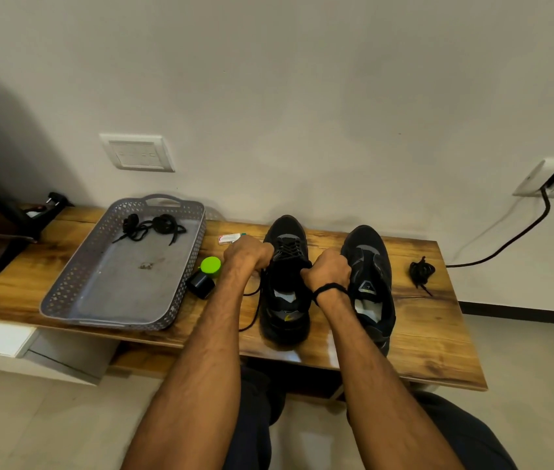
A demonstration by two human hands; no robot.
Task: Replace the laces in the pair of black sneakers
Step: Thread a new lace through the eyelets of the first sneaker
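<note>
From the head view: pulling a black lace taut on the laced sneaker, standing on the table, with the left hand curled tight round one end just left of that sneaker and the right hand fisted at its collar, gripping what looks like the other end, though not telling for certain, black lying on black. Risking uneven ends by tugging harder on one side. Risking dragging the laced sneaker toward the near table edge, with nothing pinning it down. Risking snagging the slack trailing left of the laced sneaker, or knocking the green-capped bottle lying just left of it beside the forearm. Risking mixing old laces with new, all being black. Counting now: two sneakers, the unlaced sneaker standing just right of the laced sneaker and seemingly carrying no lace; two hands; one lace in work; one coiled lace bundle well right of the laced sneaker, past its partner; one tangle of tray laces, looking like two coils, lying in one grey tray well left of the laced sneaker; one bottle; one small white packet just behind and left of it; one dark cord circling the right wrist.
</note>
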